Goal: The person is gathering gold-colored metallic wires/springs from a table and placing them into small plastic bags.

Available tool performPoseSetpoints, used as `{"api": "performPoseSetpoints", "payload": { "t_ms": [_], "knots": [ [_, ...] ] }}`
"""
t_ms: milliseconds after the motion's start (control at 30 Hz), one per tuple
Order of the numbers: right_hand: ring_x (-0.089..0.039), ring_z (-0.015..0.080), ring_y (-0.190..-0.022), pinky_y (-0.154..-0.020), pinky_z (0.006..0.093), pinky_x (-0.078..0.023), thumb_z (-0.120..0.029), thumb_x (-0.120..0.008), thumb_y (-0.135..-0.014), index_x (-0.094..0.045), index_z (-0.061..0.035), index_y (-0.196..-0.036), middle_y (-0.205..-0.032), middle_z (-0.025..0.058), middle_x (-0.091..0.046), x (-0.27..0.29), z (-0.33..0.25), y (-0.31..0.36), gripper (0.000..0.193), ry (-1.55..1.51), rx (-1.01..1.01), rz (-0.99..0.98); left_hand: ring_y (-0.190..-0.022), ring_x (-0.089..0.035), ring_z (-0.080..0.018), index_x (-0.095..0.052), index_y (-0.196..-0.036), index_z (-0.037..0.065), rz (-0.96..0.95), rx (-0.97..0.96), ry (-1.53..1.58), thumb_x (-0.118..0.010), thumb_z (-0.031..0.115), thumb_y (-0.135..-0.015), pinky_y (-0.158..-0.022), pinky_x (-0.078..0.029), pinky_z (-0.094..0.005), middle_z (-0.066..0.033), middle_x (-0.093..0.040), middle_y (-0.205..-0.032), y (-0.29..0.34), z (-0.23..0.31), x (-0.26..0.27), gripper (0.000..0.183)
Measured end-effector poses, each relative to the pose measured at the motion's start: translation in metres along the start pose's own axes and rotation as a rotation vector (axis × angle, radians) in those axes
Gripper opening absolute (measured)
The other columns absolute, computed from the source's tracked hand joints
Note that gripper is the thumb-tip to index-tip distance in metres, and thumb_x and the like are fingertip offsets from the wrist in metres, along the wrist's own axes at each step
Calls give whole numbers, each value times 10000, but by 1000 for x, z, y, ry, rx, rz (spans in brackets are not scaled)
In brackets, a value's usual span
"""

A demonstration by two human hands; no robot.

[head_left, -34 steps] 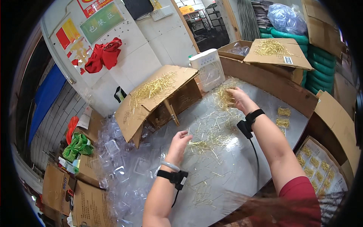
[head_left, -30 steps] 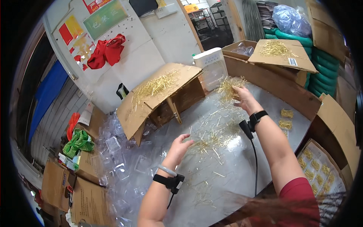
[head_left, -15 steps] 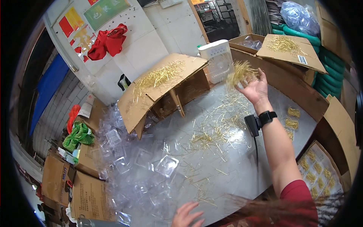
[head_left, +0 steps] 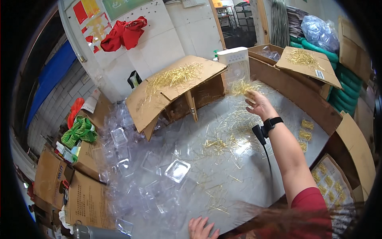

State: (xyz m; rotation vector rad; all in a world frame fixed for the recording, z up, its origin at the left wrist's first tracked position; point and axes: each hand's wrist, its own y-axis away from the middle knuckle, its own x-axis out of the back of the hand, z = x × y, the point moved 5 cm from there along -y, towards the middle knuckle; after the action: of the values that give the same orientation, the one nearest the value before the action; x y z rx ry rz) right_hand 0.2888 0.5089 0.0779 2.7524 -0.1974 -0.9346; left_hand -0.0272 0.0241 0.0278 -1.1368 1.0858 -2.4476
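Note:
My right hand (head_left: 260,106) is over the far part of the grey tabletop (head_left: 254,175), fingers apart and slightly curled. Just beyond its fingertips is a loose heap of thin gold-coloured wire pins (head_left: 242,86), in front of a white fan (head_left: 235,65); no pins show gripped in the hand. More pins (head_left: 234,143) lie scattered across the table. At the near edge, my left hand (head_left: 203,229) rests with spread fingers and holds nothing. A black wristband (head_left: 271,124) with a cabled device is on my right wrist.
Clear plastic boxes (head_left: 177,171) pile up on the left. A propped cardboard box (head_left: 183,81) carries pins on top. At right are small gold bundles (head_left: 305,134), a tray of bundles (head_left: 328,181) and cardboard walls (head_left: 290,85). A grey cylinder (head_left: 99,232) stands at the near left.
My right hand has moved down and left from its raised position beside the gold pins. The pins are now lower, near the fan's base. My left hand has come down onto the table edge.

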Motion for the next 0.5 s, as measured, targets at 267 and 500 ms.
{"api": "performPoseSetpoints", "payload": {
  "t_ms": [267,500],
  "knots": [
    [-514,247,-1086,-1058,594,-347,-260,-753,-848,-607,-165,-1147,-1090,29,-574,-27,-3,18,346,-104,212,-72,-1284,-492,-477,-627,-1181,-36,-133,131,26,-666,217,-892,-1072,-386,-601,-261,-569,-1319,8,-8,4,387],
    [-464,260,-1192,-1051,625,-353,-337,-751,-853,-613,-179,-1175,-1264,74,-538,-34,6,21,384,-10,132,51,-1280,-518,-444,-644,-1198,-17,-337,152,27,-700,171,-835,-1079,-404,-563,-236,-611,-1278,21,-20,7,412]
  ]
}}
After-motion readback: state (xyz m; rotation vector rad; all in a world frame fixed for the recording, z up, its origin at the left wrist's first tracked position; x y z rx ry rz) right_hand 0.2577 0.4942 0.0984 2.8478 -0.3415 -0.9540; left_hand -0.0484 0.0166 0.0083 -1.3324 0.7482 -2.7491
